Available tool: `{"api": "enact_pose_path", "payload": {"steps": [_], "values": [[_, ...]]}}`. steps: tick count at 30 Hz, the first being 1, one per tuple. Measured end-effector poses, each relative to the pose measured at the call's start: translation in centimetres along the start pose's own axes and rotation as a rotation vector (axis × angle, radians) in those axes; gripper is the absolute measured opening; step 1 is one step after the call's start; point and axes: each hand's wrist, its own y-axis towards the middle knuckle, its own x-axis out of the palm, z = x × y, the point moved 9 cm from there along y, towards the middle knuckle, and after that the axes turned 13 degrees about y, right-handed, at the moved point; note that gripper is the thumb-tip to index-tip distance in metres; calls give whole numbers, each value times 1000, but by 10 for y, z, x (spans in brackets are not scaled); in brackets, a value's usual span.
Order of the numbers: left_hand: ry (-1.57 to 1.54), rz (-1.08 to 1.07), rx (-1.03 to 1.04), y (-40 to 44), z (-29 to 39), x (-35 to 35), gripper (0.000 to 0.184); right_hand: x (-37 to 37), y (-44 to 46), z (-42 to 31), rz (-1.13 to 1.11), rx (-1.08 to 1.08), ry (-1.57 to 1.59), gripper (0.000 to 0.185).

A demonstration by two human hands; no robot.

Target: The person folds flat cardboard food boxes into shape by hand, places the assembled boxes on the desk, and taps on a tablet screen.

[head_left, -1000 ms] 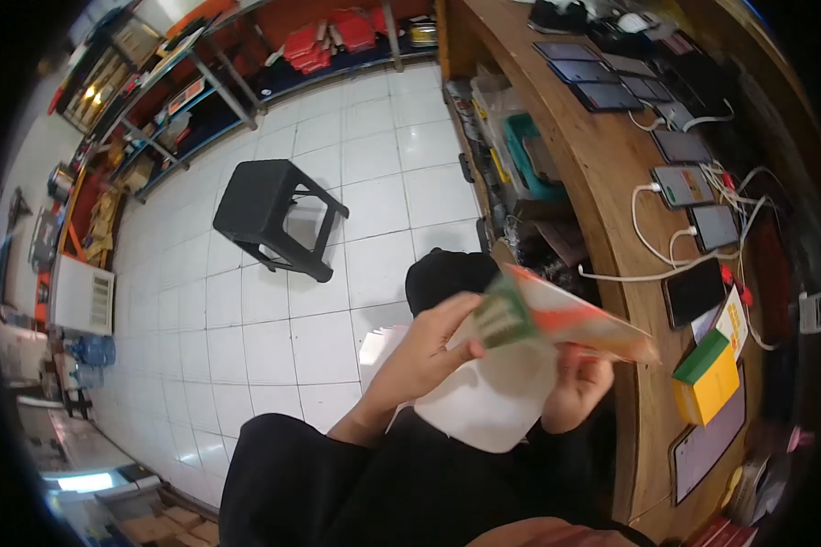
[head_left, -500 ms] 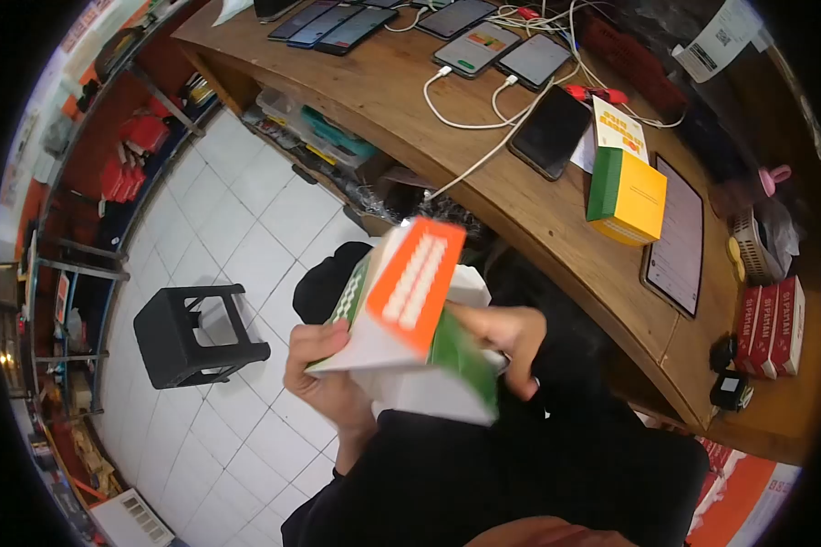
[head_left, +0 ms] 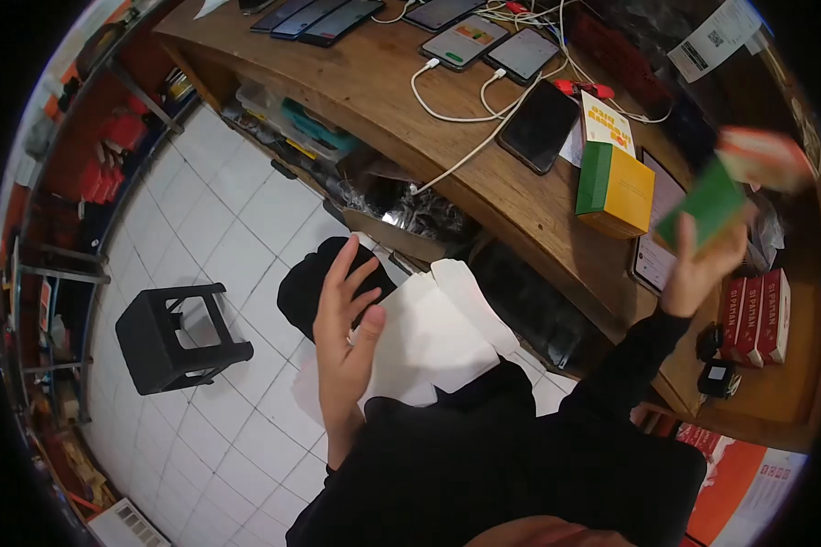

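My right hand (head_left: 702,273) is raised at the right, over the table, with its fingers round a small green, orange and white box (head_left: 713,205). Motion blurs the box, so its print cannot be read. Fingers spread, my left hand (head_left: 345,337) is held up over my lap and grips nothing. Just right of it, a white sheet-like piece (head_left: 429,333), paper or card, lies across my lap. On the table, a yellow and green box (head_left: 616,193) stands beside a tablet (head_left: 649,263), left of the held box.
Several phones and white cables lie along the wooden table (head_left: 383,100), with a black phone (head_left: 538,126) nearest. Red boxes (head_left: 755,317) stand at the right. A black stool (head_left: 169,337) is on the tiled floor, left of a black rounded object (head_left: 315,287).
Both hands were on the orange, green and white box over my lap. My left hand has let go, and my right hand has carried the box up and right, uncovering the white piece.
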Motion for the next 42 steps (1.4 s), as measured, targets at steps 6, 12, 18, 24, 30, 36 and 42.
{"api": "enact_pose_path", "payload": {"steps": [6,12,18,24,30,36,42], "values": [[98,27,-52,-7,-11,-18,42,109,-21,40,-637,763,-161,78],[130,86,-135,-23,-28,-42,33,150,-29,63,-633,735,-159,79],[278,433,-283,-68,-69,-115,23,90,-11,-28,-79,142,209,54],[503,793,-623,-184,-126,-171,38,97,-69,-158,-434,257,959,47],[98,653,-953,-252,-191,-112,58,146,-153,-178,-812,392,719,80],[190,556,-853,-217,-159,-74,60,121,-152,-189,-789,292,762,77],[926,529,-543,-202,-100,-69,42,119,-157,-180,-735,320,865,71]]}}
